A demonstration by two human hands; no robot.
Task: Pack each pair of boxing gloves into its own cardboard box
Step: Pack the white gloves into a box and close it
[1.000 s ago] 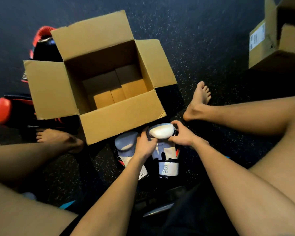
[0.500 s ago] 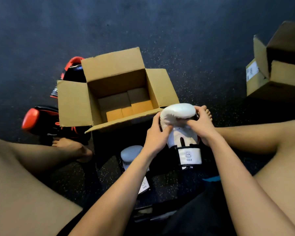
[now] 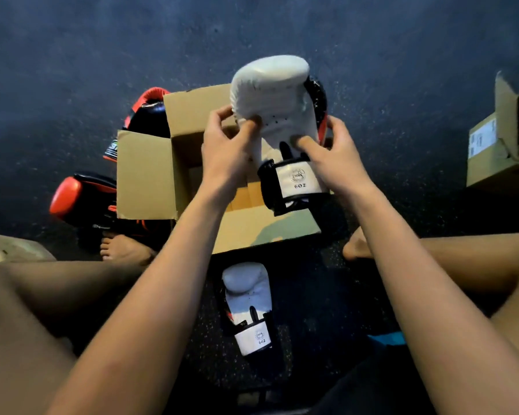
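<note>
From the head view, both hands are up over the open brown cardboard box (image 3: 144, 175) and between them is a white padded boxing glove with a black cuff (image 3: 276, 97). It is held in the air above the box opening, with its rounded end pointing away and its cuff toward the person, and a "6OZ" label shows on the white strap. The left hand (image 3: 225, 145) grips the glove's left edge, thumb pressed into the white palm side and fingers curled round behind. The right hand (image 3: 333, 154) grips the other side, thumb on the palm just above the cuff and fingers wrapped round the red-trimmed back edge. The matching second white glove (image 3: 247, 298) lies flat on the dark speckled floor (image 3: 72, 55) between the person's forearms, just in front of the box, cuff toward the person. Left of the box is a red-and-black boxing glove (image 3: 72, 196) on the floor, touching the box's left flap. Another red-and-black glove (image 3: 147, 115) sits behind that flap. A bare foot (image 3: 126, 250) rests near the box's front left corner. Far right, well apart, stands a second brown cardboard box with a white label (image 3: 498, 157), its flaps up.
</note>
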